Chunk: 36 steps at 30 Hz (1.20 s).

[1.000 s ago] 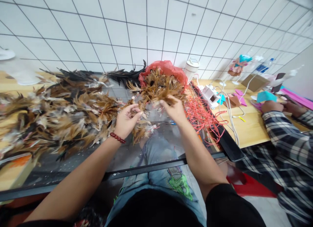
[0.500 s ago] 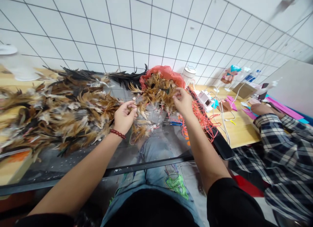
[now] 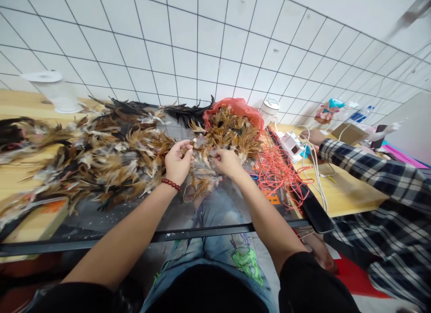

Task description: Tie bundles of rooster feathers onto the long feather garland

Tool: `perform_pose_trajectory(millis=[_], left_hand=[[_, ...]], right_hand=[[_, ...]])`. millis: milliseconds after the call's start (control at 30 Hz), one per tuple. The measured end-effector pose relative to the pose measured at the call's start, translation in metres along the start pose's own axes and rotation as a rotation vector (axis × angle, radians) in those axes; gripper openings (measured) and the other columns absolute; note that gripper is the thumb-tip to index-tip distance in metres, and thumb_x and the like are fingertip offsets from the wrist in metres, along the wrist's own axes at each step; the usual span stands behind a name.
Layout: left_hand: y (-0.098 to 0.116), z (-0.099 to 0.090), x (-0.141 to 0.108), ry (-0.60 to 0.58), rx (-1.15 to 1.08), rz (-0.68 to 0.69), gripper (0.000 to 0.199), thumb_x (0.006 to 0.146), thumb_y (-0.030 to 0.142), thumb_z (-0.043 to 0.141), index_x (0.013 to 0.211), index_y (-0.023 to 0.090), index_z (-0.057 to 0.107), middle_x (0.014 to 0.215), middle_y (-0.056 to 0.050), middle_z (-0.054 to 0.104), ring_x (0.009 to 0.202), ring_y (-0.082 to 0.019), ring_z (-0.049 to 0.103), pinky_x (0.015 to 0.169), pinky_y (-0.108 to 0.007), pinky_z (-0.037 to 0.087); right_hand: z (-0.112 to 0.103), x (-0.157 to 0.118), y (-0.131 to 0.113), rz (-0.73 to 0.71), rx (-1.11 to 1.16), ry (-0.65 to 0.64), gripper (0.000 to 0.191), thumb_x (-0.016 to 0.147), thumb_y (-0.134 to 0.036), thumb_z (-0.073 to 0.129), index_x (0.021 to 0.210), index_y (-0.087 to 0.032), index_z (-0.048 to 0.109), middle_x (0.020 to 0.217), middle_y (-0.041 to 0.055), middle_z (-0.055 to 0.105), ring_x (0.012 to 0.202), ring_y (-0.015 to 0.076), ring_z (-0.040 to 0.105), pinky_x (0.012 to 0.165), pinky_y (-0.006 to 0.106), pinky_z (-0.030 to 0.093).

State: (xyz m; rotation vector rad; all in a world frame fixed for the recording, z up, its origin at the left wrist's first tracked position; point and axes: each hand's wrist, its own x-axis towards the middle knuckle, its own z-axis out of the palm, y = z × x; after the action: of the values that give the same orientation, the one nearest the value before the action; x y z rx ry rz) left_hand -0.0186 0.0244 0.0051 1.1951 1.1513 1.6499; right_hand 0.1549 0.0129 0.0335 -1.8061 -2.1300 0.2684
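My left hand (image 3: pixel 178 160), with a red bead bracelet (image 3: pixel 171 184) at the wrist, is closed in a pinch on brown feathers (image 3: pixel 199 147) that stick out past its fingertips. Close by on the right, my right hand (image 3: pixel 227 162) is also closed, thumb against fingers; whatever is in it is too small to make out. Behind it, golden-brown feathers (image 3: pixel 232 129) fill a red plastic bag (image 3: pixel 234 104). A few loose feathers (image 3: pixel 204 184) lie on the dark transparent tabletop (image 3: pixel 134 217) below my hands.
A large heap of feathers (image 3: pixel 114 156) spreads to the left. Tangled orange-red string (image 3: pixel 278 167) and a black phone (image 3: pixel 318 212) lie right, near a white charger block (image 3: pixel 291 146) with cables. A co-worker's plaid sleeve (image 3: pixel 360 162) reaches across the right side.
My right hand has moved left from the feathers at the bag toward my left hand. The co-worker's arm has reached farther forward to the cables. The camera view has shifted slightly.
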Motion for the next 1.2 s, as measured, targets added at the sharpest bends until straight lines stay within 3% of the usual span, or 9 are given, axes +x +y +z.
perform_pose_trajectory(millis=[233, 367, 433, 500, 600, 767, 900, 1033, 1200], left_hand=[[-0.002, 0.001, -0.001, 0.051, 0.011, 0.026, 0.03, 0.072, 0.022, 0.064, 0.101, 0.016, 0.063, 0.089, -0.004, 0.065, 0.057, -0.007, 0.056, 0.05, -0.018, 0.049], [-0.005, -0.001, 0.0, 0.041, 0.04, 0.097, 0.038, 0.072, 0.021, 0.064, 0.11, 0.017, 0.06, 0.1, -0.005, 0.064, 0.062, -0.007, 0.058, 0.054, -0.018, 0.05], [-0.007, -0.004, 0.003, 0.062, 0.053, 0.127, 0.044, 0.072, 0.019, 0.063, 0.115, 0.018, 0.057, 0.106, -0.006, 0.062, 0.064, -0.007, 0.058, 0.055, -0.018, 0.05], [-0.009, -0.005, 0.005, 0.081, 0.064, 0.13, 0.046, 0.072, 0.017, 0.062, 0.117, 0.017, 0.056, 0.107, -0.007, 0.061, 0.064, -0.007, 0.059, 0.054, -0.018, 0.049], [-0.012, -0.005, 0.006, 0.07, 0.097, 0.132, 0.044, 0.073, 0.017, 0.062, 0.116, 0.018, 0.058, 0.107, -0.007, 0.06, 0.065, -0.008, 0.059, 0.056, -0.018, 0.05], [-0.013, -0.004, 0.002, 0.0, 0.162, 0.215, 0.04, 0.073, 0.018, 0.062, 0.113, 0.017, 0.062, 0.108, -0.008, 0.06, 0.068, -0.007, 0.06, 0.06, -0.018, 0.05], [-0.009, -0.004, 0.001, -0.018, 0.129, 0.166, 0.032, 0.072, 0.02, 0.062, 0.104, 0.016, 0.064, 0.097, -0.005, 0.063, 0.065, -0.008, 0.059, 0.06, -0.018, 0.049], [-0.003, -0.004, 0.004, 0.028, 0.029, 0.045, 0.029, 0.07, 0.023, 0.063, 0.098, 0.015, 0.064, 0.086, -0.004, 0.065, 0.059, -0.008, 0.057, 0.053, -0.018, 0.048], [0.0, -0.002, -0.001, -0.081, 0.023, -0.025, 0.031, 0.065, 0.03, 0.072, 0.091, 0.014, 0.068, 0.076, -0.003, 0.065, 0.056, -0.009, 0.056, 0.05, -0.02, 0.046]], right_hand=[[0.011, 0.01, -0.005, 0.081, -0.151, -0.128, 0.027, 0.085, -0.02, 0.053, 0.105, -0.015, 0.07, 0.109, 0.0172, 0.072, 0.1, 0.0269, 0.067, 0.081, 0.032, 0.047], [0.02, 0.03, -0.03, -0.294, -0.09, -0.207, 0.034, 0.085, -0.015, 0.051, 0.116, -0.017, 0.064, 0.116, 0.0139, 0.07, 0.106, 0.0228, 0.064, 0.086, 0.028, 0.046], [0.007, 0.031, -0.032, -0.29, -0.112, -0.152, 0.036, 0.084, -0.015, 0.052, 0.118, -0.016, 0.063, 0.117, 0.0142, 0.07, 0.104, 0.0226, 0.065, 0.085, 0.028, 0.045], [-0.012, 0.022, -0.026, -0.26, -0.169, -0.15, 0.03, 0.082, -0.013, 0.052, 0.106, -0.016, 0.07, 0.113, 0.0134, 0.071, 0.102, 0.0233, 0.065, 0.082, 0.028, 0.044], [-0.033, -0.003, -0.013, -0.235, -0.208, -0.371, 0.017, 0.074, -0.018, 0.067, 0.088, -0.02, 0.075, 0.09, 0.0076, 0.075, 0.085, 0.0219, 0.067, 0.069, 0.026, 0.042], [-0.026, -0.031, -0.005, -0.242, -0.174, -0.434, 0.01, 0.067, -0.015, 0.07, 0.076, -0.02, 0.073, 0.078, 0.0048, 0.072, 0.073, 0.0182, 0.063, 0.062, 0.025, 0.037], [-0.016, -0.015, 0.003, -0.257, 0.3, -0.383, 0.005, 0.067, -0.018, 0.07, 0.065, -0.017, 0.065, 0.062, -0.0017, 0.064, 0.062, 0.0117, 0.056, 0.06, 0.022, 0.037], [0.001, 0.006, 0.009, -0.027, 1.116, -0.099, 0.031, 0.064, -0.044, 0.074, 0.071, -0.017, 0.061, 0.056, -0.0055, 0.057, 0.052, 0.0075, 0.049, 0.053, 0.02, 0.037], [0.043, 0.004, 0.001, 0.127, 1.455, -0.023, 0.039, 0.058, -0.048, 0.079, 0.074, -0.015, 0.064, 0.056, -0.0042, 0.058, 0.049, 0.0064, 0.046, 0.051, 0.02, 0.036]])
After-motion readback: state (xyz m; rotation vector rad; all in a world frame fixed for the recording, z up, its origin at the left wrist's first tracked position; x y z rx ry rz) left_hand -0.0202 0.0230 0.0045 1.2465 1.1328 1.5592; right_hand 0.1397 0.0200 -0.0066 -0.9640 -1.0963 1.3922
